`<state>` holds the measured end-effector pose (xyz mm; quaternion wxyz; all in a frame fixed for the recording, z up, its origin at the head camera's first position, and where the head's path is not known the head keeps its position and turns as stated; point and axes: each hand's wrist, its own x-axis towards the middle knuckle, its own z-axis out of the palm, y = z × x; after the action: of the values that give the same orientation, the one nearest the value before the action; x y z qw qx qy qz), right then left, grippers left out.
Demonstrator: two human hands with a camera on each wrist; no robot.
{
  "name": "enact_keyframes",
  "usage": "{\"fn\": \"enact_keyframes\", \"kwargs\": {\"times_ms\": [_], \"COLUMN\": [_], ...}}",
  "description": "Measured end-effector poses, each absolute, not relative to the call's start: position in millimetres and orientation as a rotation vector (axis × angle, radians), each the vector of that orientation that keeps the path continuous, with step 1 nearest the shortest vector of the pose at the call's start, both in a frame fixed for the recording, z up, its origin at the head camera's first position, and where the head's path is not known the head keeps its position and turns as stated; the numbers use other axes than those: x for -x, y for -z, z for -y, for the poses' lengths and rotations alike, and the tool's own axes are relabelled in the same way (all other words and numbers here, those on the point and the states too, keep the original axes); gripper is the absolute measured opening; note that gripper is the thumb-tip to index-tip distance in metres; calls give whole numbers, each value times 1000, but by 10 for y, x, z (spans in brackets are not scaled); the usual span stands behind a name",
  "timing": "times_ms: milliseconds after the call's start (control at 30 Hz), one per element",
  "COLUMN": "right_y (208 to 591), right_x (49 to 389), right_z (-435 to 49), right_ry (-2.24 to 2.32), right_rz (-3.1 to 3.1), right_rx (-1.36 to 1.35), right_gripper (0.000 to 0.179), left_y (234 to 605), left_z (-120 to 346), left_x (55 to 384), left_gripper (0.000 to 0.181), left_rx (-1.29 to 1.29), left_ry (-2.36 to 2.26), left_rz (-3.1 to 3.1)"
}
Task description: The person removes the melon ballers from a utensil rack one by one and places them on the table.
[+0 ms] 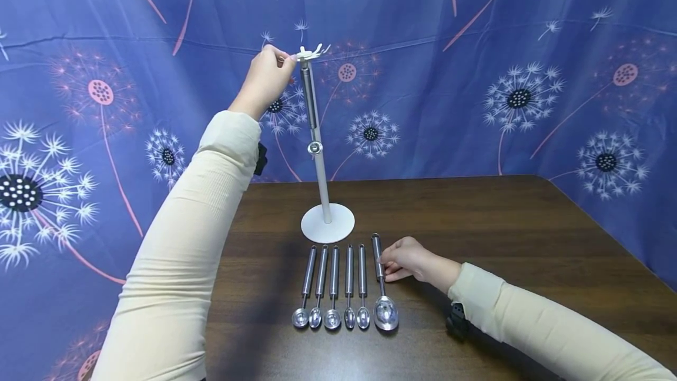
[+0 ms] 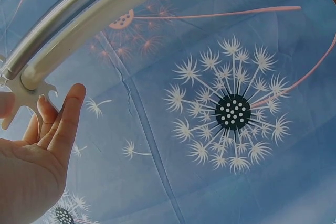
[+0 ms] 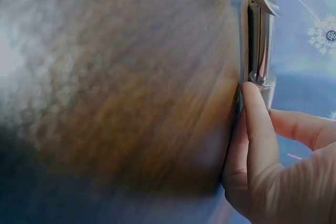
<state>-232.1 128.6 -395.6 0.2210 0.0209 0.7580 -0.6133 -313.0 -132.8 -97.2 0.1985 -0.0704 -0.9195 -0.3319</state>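
A white stand [image 1: 321, 175] rises from a round base, with a ring of hooks [image 1: 308, 53] on top. My left hand [image 1: 268, 78] pinches the edge of this hook ring between thumb and fingers; the left wrist view shows the thumb on one side and fingers behind. One metal-handled scoop [image 1: 309, 102] hangs from a hook, close along the post. On the table, my right hand [image 1: 408, 260] pinches the handle of a large oval-bowled metal spoon [image 1: 386, 313]. In the right wrist view its thumb and finger are either side of the handle [image 3: 266, 92].
Left of the large spoon, several smaller metal scoops [image 1: 334, 275] lie in a row, handles toward the stand. The brown wooden table [image 1: 476, 222] ends at a blue dandelion-print cloth [image 1: 423, 99] behind it.
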Motion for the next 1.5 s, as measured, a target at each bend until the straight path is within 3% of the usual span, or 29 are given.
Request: {"fn": "enact_keyframes", "kwargs": {"times_ms": [700,1100,1500], "right_y": [3824,3385,2895], "right_x": [2451,2670,2868], "right_z": [-1385,-1320,-1175], "right_ry": [1644,1777,2074], "right_rz": [-2174,-2116,-1968], "right_rx": [-76,58,164], "right_gripper": [25,42,40], "left_y": [940,911,903], "left_z": [1316,1327,1331], "left_x": [3136,3119,3115], "left_gripper": [42,41,40], "left_rx": [182,168,171], "left_ry": [893,889,872], "left_rz": [2594,2582,2554]}}
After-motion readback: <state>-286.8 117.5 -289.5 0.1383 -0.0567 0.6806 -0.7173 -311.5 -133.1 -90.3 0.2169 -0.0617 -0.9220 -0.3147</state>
